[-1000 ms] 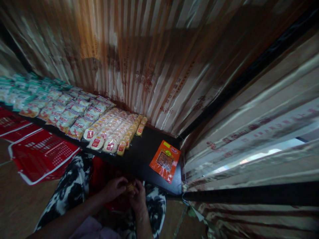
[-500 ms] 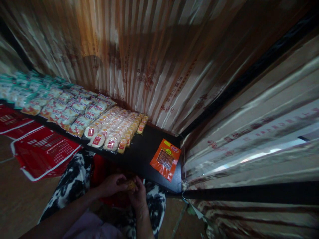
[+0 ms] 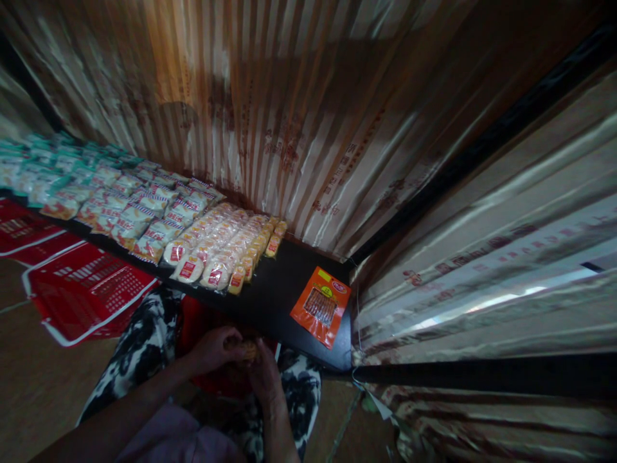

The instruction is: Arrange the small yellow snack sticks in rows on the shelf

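Note:
Over my lap, my left hand and my right hand meet on a small yellowish-brown snack packet. The fingers of both are closed around its two ends; shadow and the fingers hide much of it. Just beyond, on a black shelf, lie rows of small yellow snack packets, nearest to my hands. Beside these are clear-wrapped round white crackers. An orange snack bag lies flat near the shelf's right end.
Further left on the shelf are white snack bags and green-edged bags. Red baskets with white handles stand on the floor at the left. Another red basket sits between my knees. Pleated plastic sheeting hangs behind the shelf.
Both hands have shifted slightly up and left, with the packet still between them. My right hand's fingers now cover its right end differently. The shelf goods have not moved.

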Demonstrator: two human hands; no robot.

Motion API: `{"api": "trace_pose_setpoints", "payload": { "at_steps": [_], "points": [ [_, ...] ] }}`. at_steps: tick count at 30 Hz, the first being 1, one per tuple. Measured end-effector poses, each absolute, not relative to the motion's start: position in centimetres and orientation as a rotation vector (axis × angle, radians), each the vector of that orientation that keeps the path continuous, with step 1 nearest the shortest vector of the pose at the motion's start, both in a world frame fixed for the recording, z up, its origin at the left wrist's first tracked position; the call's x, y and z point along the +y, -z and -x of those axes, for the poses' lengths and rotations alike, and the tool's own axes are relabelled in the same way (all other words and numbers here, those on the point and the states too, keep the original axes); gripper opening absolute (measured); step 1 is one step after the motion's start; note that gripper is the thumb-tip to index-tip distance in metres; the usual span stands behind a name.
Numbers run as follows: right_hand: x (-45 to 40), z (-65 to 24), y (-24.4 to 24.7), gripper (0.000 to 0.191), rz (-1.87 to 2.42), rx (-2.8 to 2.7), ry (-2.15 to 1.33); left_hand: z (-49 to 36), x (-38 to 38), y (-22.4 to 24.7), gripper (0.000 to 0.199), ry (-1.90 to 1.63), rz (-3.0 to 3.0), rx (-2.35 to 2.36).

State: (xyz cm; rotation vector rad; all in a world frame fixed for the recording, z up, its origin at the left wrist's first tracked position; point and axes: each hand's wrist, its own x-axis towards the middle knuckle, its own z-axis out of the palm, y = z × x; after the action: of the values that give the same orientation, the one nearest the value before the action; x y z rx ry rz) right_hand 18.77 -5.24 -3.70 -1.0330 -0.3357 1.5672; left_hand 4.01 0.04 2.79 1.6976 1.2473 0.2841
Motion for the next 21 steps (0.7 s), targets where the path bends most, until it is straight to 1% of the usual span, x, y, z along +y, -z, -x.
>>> {"api": "trace_pose_setpoints", "payload": {
  "at_steps": [4,9,21],
  "points": [
    [-5.3,-18.8,3.2,0.021,0.947,-0.200,-1.661,-3.9,0.3,-3.1,0.034,-0.331,-1.752,1.256],
    [-5.5,-18.8,3.6,0.029,0.979,-0.080,-1.623,-3.6,0.7,-3.5,0.029,-0.386,-1.797,1.232],
    [-5.6,-18.7,3.2,0.031,0.895,-0.054,-1.604,-3.1,1.6,-4.8,0.032,-0.482,-1.806,1.108]
  ]
}}
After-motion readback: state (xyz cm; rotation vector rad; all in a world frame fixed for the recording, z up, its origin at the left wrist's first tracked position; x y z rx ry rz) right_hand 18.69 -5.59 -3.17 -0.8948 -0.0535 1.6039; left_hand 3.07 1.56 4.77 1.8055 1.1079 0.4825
